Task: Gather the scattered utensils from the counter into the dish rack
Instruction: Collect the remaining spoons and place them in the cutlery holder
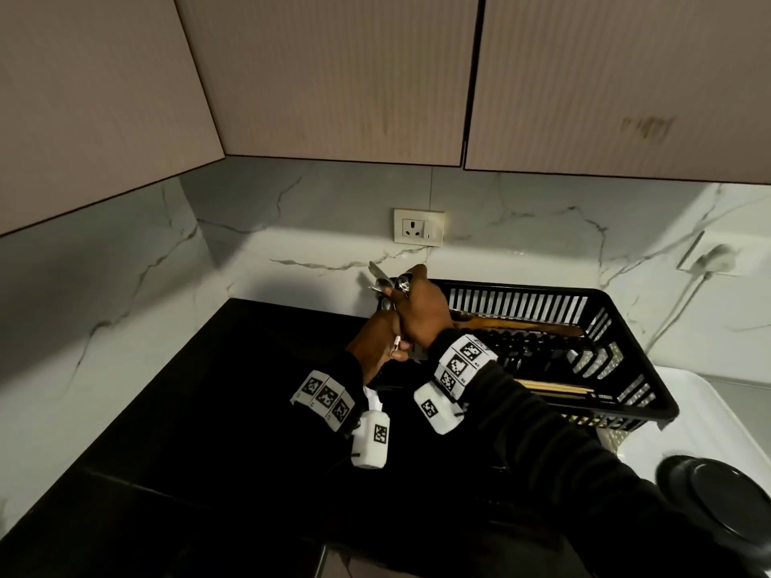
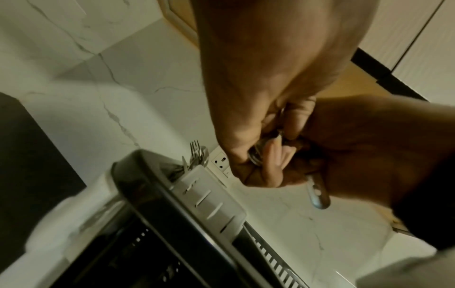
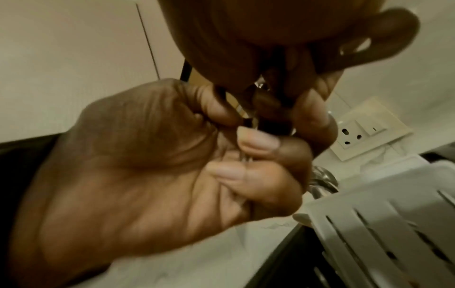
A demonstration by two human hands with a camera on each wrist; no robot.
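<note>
A bundle of metal utensils (image 1: 383, 282) stands upright above the left end of the black dish rack (image 1: 626, 369). My left hand (image 1: 392, 348) grips the handles low down. Just above it, my right hand (image 1: 406, 298) curls round the same bundle. In the left wrist view a handle end (image 2: 317, 196) sticks out below the two fists. In the right wrist view, metal (image 3: 248, 117) shows between the fingers. A fork and other cutlery (image 2: 195, 154) stand in the rack's pale cutlery holder (image 2: 209, 194). A spoon bowl (image 3: 322, 179) shows beside that holder (image 3: 369, 224).
A wooden spatula (image 1: 521, 325) and chopsticks (image 1: 555, 387) lie in the rack, which sits on a white tray (image 1: 688, 410). A black round lid (image 1: 717, 502) is at the front right. The black counter (image 1: 208, 410) stretches left. A wall socket (image 1: 418, 227) is behind, with cabinets overhead.
</note>
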